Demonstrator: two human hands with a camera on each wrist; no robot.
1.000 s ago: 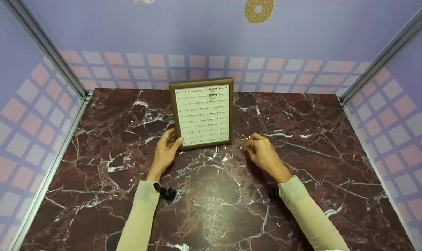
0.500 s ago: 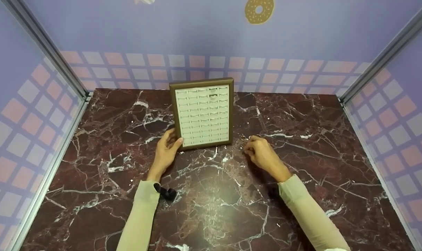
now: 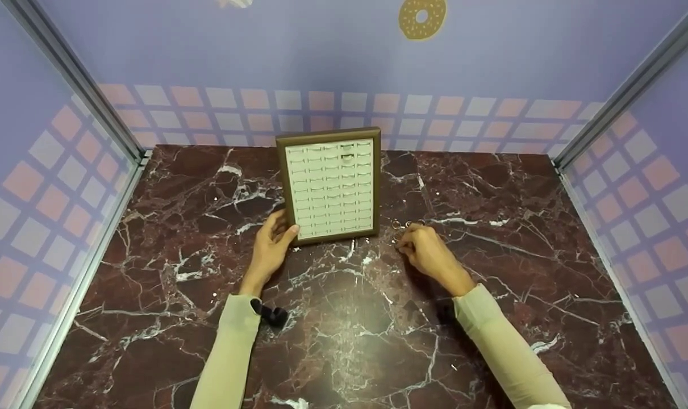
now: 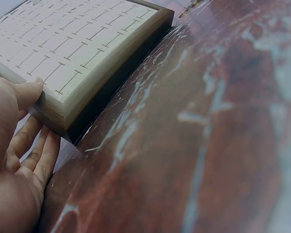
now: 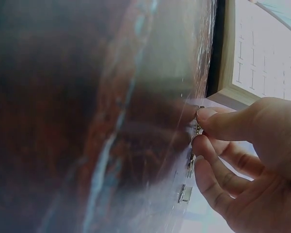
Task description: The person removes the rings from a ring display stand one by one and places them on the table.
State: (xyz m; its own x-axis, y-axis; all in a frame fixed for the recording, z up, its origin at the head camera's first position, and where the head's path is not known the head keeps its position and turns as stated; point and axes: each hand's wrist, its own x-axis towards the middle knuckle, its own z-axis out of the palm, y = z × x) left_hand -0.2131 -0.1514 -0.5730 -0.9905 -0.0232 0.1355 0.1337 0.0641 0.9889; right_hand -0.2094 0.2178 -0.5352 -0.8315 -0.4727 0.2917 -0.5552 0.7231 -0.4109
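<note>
A brown-framed ring display tray [image 3: 333,187] with rows of slits in its white pad stands on the table, tilted toward the back. At its lower left corner my left hand [image 3: 272,243] grips the frame, thumb on the front and fingers behind, as the left wrist view shows. Right of the tray, my right hand [image 3: 429,250] is low at the tabletop. In the right wrist view its thumb and forefinger pinch a small gold ring [image 5: 199,128], partly hidden by the fingertips. More small rings [image 3: 396,225] lie just beyond these fingers.
The dark red marble-patterned table [image 3: 344,318] carries everything. Purple walls with pink and white squares [image 3: 355,101] enclose it at the back and sides. A black strap piece [image 3: 272,314] sticks out from the left cuff.
My right hand's fingers have drawn down and back slightly, so the small rings beyond them show more. The left hand and the tray have stayed in place.
</note>
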